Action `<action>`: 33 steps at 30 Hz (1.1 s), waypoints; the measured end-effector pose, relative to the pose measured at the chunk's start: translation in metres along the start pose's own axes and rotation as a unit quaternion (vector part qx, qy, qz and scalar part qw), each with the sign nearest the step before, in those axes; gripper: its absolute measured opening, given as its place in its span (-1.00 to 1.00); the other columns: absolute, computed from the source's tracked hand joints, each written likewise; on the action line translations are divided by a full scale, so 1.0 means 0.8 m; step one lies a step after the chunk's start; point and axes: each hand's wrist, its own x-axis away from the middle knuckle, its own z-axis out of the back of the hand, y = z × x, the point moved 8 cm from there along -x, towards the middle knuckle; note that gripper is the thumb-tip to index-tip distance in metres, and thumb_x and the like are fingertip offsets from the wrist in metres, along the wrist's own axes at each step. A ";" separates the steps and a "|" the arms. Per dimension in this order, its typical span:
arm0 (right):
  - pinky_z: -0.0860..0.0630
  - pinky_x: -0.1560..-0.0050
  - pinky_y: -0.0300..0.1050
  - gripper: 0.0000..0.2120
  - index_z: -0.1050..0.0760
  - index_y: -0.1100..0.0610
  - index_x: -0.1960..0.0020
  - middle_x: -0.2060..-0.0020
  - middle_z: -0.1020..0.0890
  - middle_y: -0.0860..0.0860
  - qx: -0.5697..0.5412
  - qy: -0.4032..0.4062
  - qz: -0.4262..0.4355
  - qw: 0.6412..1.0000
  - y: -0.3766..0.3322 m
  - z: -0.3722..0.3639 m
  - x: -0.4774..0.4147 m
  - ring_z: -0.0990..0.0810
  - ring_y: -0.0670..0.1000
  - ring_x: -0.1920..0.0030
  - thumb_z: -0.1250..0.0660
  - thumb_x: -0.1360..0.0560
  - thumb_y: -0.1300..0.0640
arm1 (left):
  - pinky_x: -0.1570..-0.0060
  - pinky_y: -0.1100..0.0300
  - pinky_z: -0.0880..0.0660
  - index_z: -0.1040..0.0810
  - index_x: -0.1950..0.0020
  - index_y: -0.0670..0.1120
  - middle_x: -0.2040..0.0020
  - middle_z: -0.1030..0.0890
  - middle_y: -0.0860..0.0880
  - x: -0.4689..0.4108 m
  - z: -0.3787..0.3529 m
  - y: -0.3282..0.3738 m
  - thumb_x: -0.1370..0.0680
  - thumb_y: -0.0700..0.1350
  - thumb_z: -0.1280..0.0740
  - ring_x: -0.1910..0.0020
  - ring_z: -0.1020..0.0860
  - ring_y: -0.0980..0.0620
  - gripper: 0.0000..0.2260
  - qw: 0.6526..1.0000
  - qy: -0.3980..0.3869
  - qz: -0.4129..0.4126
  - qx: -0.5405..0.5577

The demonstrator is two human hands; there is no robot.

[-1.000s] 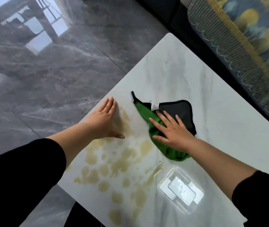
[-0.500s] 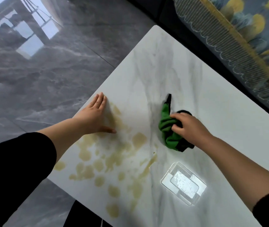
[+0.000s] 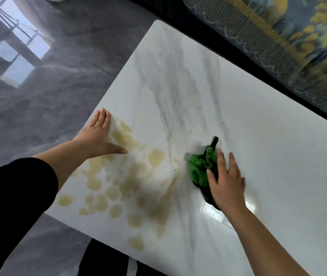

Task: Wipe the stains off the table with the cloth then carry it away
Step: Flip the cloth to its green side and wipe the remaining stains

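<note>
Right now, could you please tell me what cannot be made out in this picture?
Head view:
Cloth: its black part lies mostly under the right hand.
Bright rectangular patch: half behind that hand, blurred; object or reflection, cannot tell.
Stains: edges smeared by blur; any under the left hand are hidden.
Table: right side cut off by the frame.

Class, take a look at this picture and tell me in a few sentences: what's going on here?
A person is leaning over a white marble table to clean it. The right hand presses flat, fingers straight, on a bunched green and black cloth. The left hand rests flat near the table's edge. Yellowish stains spread in blotches between the two hands and toward the near edge. The cloth sits just to the right of them, so most of the wiping is not yet done.
</note>
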 end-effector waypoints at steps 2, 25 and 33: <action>0.11 -0.42 0.31 -0.37 0.25 -0.31 -0.49 -0.55 0.15 -0.07 -0.012 -0.012 0.000 1.000 -0.007 -0.032 0.001 0.08 0.09 -0.53 0.06 -0.51 -0.35 | -0.50 0.09 0.22 0.32 -0.56 -0.15 -0.57 0.32 -0.09 0.000 0.002 0.001 -0.16 0.57 -0.21 -0.53 0.32 0.02 0.29 1.000 0.003 -0.003 -0.020; 0.46 -0.38 0.22 -0.46 0.61 -0.37 -0.28 -0.32 0.64 -0.11 0.054 -0.095 -0.003 0.994 -0.091 -0.140 0.037 0.58 0.06 -0.40 0.26 -0.52 -0.33 | -0.51 0.08 0.20 0.36 -0.54 -0.18 -0.55 0.36 -0.11 0.002 0.011 -0.019 -0.13 0.58 -0.14 -0.52 0.36 0.01 0.30 0.984 -0.051 -0.133 -0.103; 0.51 -0.35 0.18 -0.45 0.57 -0.33 -0.32 -0.39 0.57 -0.10 0.058 -0.067 -0.004 0.996 -0.133 -0.118 -0.026 0.49 0.07 -0.45 0.22 -0.56 -0.29 | -0.52 0.04 0.12 0.39 -0.53 -0.16 -0.54 0.40 -0.07 0.000 0.004 -0.024 -0.12 0.58 -0.17 -0.50 0.40 0.03 0.32 0.983 -0.061 -0.144 -0.093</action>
